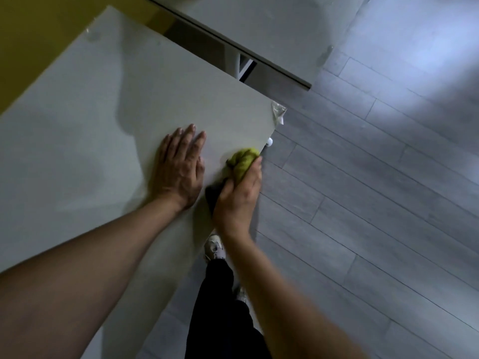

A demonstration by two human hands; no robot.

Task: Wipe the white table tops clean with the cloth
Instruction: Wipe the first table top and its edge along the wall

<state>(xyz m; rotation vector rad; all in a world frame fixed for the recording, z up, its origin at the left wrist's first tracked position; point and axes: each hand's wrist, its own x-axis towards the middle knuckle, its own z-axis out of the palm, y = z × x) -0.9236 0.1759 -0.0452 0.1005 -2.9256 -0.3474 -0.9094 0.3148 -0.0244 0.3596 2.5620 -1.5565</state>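
A white table top (103, 120) fills the left and middle of the view. My left hand (180, 167) lies flat on it with straight fingers, near its right edge. Just to the right, my right hand (237, 195) grips a crumpled yellow-green cloth (243, 160) and presses it on the table right at that edge. A dark part of the cloth shows under my right thumb.
A second white table top (259, 29) stands beyond a narrow gap at the top. A scrap of clear plastic (278, 112) clings to the near table's corner. Grey plank floor (375, 203) lies to the right. My leg and shoe (213, 248) are below the edge.
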